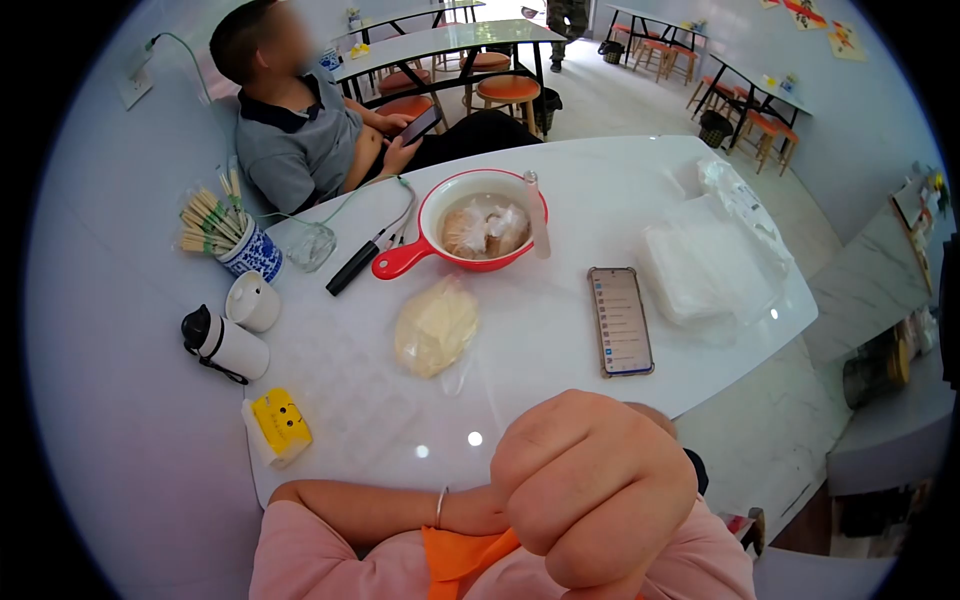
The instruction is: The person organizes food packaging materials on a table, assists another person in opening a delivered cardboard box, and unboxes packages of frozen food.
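Observation:
My right hand [595, 485] is raised close to the camera, its fingers curled into a fist. No object shows in it. My left forearm, with a silver bangle [441, 507] at the wrist, lies across the near edge of the table. Of my left hand [480, 511] only the part by the wrist shows; the fist hides its fingers. An orange cloth [462, 562] is just below that wrist. Beyond the hands, a phone [621, 322] with a lit screen and a clear bag of pale yellow stuff [438, 328] lie on the white table [530, 345].
A red-handled pan [480, 220] holds liquid and bagged food. Clear plastic bags [700, 260] lie right. Along the left stand a chopstick holder [250, 250], a white jar [252, 302], a bottle [232, 345] and a tissue pack [279, 425]. A seated person [300, 140] holds a phone.

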A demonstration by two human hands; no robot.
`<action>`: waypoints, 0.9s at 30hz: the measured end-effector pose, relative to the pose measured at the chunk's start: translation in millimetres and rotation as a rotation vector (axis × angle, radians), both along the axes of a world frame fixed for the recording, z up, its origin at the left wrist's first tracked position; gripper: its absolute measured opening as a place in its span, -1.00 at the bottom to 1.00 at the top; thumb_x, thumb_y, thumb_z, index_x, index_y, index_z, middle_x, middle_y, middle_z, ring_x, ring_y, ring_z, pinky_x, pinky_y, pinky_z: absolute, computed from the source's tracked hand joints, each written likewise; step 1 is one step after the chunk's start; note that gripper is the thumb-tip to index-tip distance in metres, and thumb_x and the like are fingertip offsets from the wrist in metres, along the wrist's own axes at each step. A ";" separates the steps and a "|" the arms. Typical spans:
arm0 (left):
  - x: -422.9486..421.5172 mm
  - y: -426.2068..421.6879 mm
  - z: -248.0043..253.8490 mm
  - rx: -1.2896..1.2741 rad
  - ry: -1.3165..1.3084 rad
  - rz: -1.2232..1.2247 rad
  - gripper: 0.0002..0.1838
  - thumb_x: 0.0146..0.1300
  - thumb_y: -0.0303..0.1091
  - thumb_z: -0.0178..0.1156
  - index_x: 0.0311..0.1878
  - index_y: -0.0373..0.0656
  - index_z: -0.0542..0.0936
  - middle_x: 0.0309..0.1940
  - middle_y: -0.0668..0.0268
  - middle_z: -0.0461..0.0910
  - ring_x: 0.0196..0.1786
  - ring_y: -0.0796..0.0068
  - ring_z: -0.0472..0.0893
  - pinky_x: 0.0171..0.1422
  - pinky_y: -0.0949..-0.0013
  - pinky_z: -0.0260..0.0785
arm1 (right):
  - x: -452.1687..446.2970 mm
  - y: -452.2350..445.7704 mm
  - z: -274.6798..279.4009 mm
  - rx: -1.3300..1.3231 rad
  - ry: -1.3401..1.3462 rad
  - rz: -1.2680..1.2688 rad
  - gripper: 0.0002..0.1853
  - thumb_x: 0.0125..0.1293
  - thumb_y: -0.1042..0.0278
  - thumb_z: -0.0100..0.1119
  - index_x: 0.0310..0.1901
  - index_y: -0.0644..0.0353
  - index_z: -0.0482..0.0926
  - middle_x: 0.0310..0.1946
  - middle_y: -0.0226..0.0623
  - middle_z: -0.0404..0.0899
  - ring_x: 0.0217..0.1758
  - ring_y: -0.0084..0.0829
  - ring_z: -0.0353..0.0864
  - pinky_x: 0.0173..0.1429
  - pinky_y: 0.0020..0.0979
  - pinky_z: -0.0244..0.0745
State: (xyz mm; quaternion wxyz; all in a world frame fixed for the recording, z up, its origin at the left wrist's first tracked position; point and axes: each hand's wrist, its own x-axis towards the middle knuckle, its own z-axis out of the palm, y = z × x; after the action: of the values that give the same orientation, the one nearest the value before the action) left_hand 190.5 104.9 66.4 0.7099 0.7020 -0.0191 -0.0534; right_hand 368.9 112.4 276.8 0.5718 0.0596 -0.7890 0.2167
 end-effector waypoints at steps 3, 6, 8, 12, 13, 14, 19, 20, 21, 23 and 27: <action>1.0 0.5 -0.3 -0.050 0.002 0.010 -0.75 0.43 -0.39 -0.04 0.05 -0.27 0.52 0.05 0.17 0.53 0.17 0.35 0.47 0.19 0.32 0.37 | 5.8 6.1 1.9 0.077 -0.075 0.023 -0.62 0.38 0.11 0.02 -0.35 0.31 0.60 -0.52 -0.20 0.55 -0.53 -0.33 0.52 -0.45 -0.46 0.45; 2.2 0.3 4.9 -0.113 0.034 0.015 -0.74 0.45 -0.37 -0.04 0.09 -0.26 0.50 0.05 0.17 0.54 0.17 0.35 0.47 0.22 0.31 0.36 | 8.2 13.0 3.5 0.156 -0.140 0.052 -0.50 0.46 -0.01 -0.05 -0.36 0.32 0.63 -0.51 -0.18 0.59 -0.50 -0.33 0.58 -0.43 -0.48 0.51; 3.2 -2.2 2.7 -0.164 0.033 0.035 -0.72 0.45 -0.36 -0.05 0.11 -0.25 0.49 0.05 0.17 0.54 0.17 0.34 0.47 0.23 0.30 0.35 | 3.3 5.3 2.5 0.169 -0.151 0.058 -0.46 0.48 -0.05 -0.07 -0.36 0.32 0.64 -0.50 -0.17 0.61 -0.49 -0.33 0.60 -0.42 -0.49 0.53; 3.0 3.2 7.8 0.077 -0.063 0.055 -0.66 0.49 -0.26 -0.09 0.17 -0.25 0.46 0.05 0.13 0.54 0.15 0.31 0.49 0.25 0.31 0.33 | -16.1 -8.5 5.4 -0.288 0.193 -0.269 -0.76 0.33 0.24 0.11 -0.21 0.26 0.43 -0.65 -0.39 0.34 -0.67 -0.45 0.28 -0.56 -0.48 0.19; -0.2 4.1 14.2 0.109 0.051 -0.017 -0.64 0.50 -0.23 -0.10 0.18 -0.25 0.46 0.06 0.11 0.54 0.14 0.30 0.50 0.26 0.31 0.32 | -16.7 -4.3 4.3 -0.435 0.296 -0.387 -0.63 0.37 0.18 0.00 0.02 0.33 0.35 -0.68 -0.43 0.31 -0.65 -0.53 0.26 -0.55 -0.52 0.14; 3.0 6.6 14.2 0.019 0.183 -0.077 -0.61 0.51 -0.19 -0.14 0.18 -0.26 0.45 0.08 0.08 0.53 0.14 0.26 0.51 0.27 0.32 0.31 | -15.3 3.4 3.9 -0.568 0.386 -0.501 -0.46 0.41 0.13 -0.10 0.26 0.40 0.28 -0.70 -0.46 0.28 -0.64 -0.62 0.23 -0.53 -0.56 0.09; 3.0 5.3 14.4 0.043 0.226 -0.130 -0.59 0.51 -0.20 -0.12 0.26 -0.23 0.43 0.17 0.14 0.49 0.22 0.31 0.46 0.35 0.35 0.25 | 18.3 67.7 -11.5 -0.784 0.756 -0.422 -0.47 0.42 0.26 -0.10 0.31 0.42 0.23 -0.57 -0.43 0.40 -0.55 -0.65 0.30 -0.46 -0.60 0.17; 2.5 5.3 16.6 0.030 0.233 -0.124 -0.59 0.51 -0.21 -0.12 0.26 -0.23 0.43 0.16 0.15 0.49 0.22 0.32 0.46 0.35 0.35 0.26 | 8.9 68.0 -9.0 -0.787 0.636 -0.452 -0.52 0.41 0.31 -0.08 0.28 0.40 0.28 -0.53 -0.41 0.43 -0.53 -0.64 0.31 -0.44 -0.59 0.19; 5.8 7.7 17.3 0.038 0.232 -0.192 -0.59 0.51 -0.21 -0.12 0.26 -0.23 0.43 0.16 0.15 0.49 0.22 0.32 0.46 0.35 0.35 0.26 | 8.9 62.9 -5.9 -0.776 0.530 -0.510 -0.57 0.41 0.36 -0.07 0.25 0.38 0.33 -0.50 -0.40 0.45 -0.51 -0.63 0.32 -0.43 -0.58 0.21; -0.1 2.0 21.0 0.047 0.204 -0.078 -0.59 0.50 -0.16 -0.12 0.17 -0.24 0.48 0.03 0.09 0.56 0.11 0.25 0.53 0.25 0.33 0.34 | 20.5 61.4 -14.8 -0.781 0.534 -0.457 -0.61 0.38 0.40 0.02 0.20 0.31 0.39 -0.40 -0.37 0.51 -0.39 -0.59 0.45 -0.28 -0.53 0.37; 3.5 8.8 29.5 0.106 0.283 -0.172 -0.61 0.50 -0.22 -0.13 0.22 -0.22 0.47 0.13 0.21 0.51 0.19 0.38 0.48 0.32 0.37 0.27 | 103.3 68.2 -42.9 -0.555 -0.025 -1.400 -0.63 0.29 0.36 0.20 0.12 0.19 0.49 -0.03 -0.28 0.57 0.11 -0.38 0.50 0.19 -0.30 0.42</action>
State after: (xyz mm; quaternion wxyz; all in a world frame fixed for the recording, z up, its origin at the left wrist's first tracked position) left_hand 194.0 113.6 95.9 0.6604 0.7196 0.0237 -0.2132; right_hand 472.2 180.6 233.9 0.5611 -0.6046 -0.5654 -0.0061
